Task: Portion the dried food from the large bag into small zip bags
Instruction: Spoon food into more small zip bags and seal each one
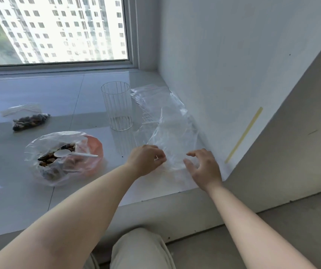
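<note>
Left hand [148, 159]: grip pinching one clear zip bag [172, 144] off the pile. Right hand [204, 166]: grip spread, empty. Advice: peel one bag, steady the rest.

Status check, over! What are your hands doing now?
Left hand pinching clear plastic bags; right hand open beside them. Large bag open, spoon inside. Nothing blocking.
</note>
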